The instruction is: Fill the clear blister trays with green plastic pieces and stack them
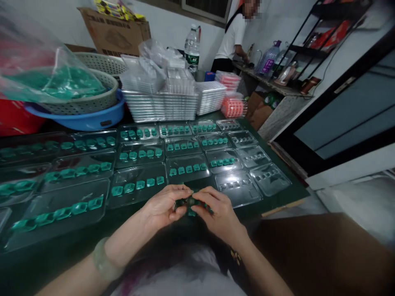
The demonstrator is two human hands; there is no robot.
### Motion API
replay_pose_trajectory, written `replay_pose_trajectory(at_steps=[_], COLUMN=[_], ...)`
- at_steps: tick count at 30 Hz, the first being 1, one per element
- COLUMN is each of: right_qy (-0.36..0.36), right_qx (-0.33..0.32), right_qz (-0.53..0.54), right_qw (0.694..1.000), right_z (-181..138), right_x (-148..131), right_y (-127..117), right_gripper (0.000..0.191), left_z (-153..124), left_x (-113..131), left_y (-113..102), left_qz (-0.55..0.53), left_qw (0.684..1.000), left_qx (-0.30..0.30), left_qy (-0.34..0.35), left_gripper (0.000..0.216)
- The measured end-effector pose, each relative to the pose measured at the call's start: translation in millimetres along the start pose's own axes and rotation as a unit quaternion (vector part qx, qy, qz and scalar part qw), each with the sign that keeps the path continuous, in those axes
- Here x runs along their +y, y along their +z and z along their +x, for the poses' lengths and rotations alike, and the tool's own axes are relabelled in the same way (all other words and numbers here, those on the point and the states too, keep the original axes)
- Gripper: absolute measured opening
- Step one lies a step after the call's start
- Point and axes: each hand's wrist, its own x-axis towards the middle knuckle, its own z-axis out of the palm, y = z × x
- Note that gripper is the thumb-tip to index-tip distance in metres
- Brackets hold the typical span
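Pinched nearly closed, the grip of the left hand [165, 206] and right hand [218, 208] meets at the near side of a dark green desk [55, 253]. Across it lie clear rectangular plastic trays [237, 196], many carrying rows of translucent green faceted pieces [140, 185]. Between both hands' fingertips is a small dark green object [191, 202], partly hidden.

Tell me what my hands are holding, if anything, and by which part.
At least one small green piece, pinched by the left hand and right hand; where each grip sits is too covered and blurred to tell.
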Motion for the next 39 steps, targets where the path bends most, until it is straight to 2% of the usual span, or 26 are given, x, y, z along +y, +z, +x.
replay_pose_trajectory(at_steps=[4, 9, 11, 14, 16, 20, 23, 26, 30, 39], right_qy=[0.011, 0.048, 0.076, 0.118, 0.136, 0.124, 0.115, 0.116, 0.119, 0.116], right_qx=[0.026, 0.118, 0.175, 0.27, 0.3, 0.227, 0.184, 0.152, 0.107, -0.017], right_qz=[-0.034, -0.025, -0.046, -0.094, -0.124, -0.204, -0.242, -0.268, -0.311, -0.427], right_qw=[0.999, 0.992, 0.981, 0.951, 0.936, 0.944, 0.946, 0.944, 0.937, 0.896], right_z=[-11, -25, -30, -28, -20, 11, 33, 44, 47, 51], right_x=[2, 8, 17, 43, 67, 120, 153, 174, 182, 164], right_y=[-3, -19, -35, -69, -94, -126, -134, -135, -135, -126], right_gripper=[0.022, 0.02, 0.018, 0.017, 0.021, 0.027, 0.025, 0.021, 0.02, 0.023], left_z=[3, 1, -3, -7, -9, -13, -16, -18, -16, -14], left_x=[-5, -4, 1, 12, 19, 26, 27, 25, 23, 25], left_y=[7, 15, 14, 6, -3, -21, -32, -39, -45, -42], left_qz=[-0.028, -0.005, 0.006, -0.003, -0.011, -0.026, -0.03, -0.028, -0.033, -0.04], left_qw=[0.999, 1.0, 1.0, 0.998, 0.996, 0.992, 0.99, 0.988, 0.987, 0.988], left_qx=[0.014, -0.013, -0.01, 0.031, 0.047, 0.055, 0.06, 0.077, 0.085, 0.083], left_qy=[-0.035, -0.005, 0.015, 0.058, 0.081, 0.115, 0.128, 0.132, 0.132, 0.126], left_gripper=[0.014, 0.012, 0.014, 0.014, 0.014, 0.013, 0.014, 0.014, 0.013, 0.012])
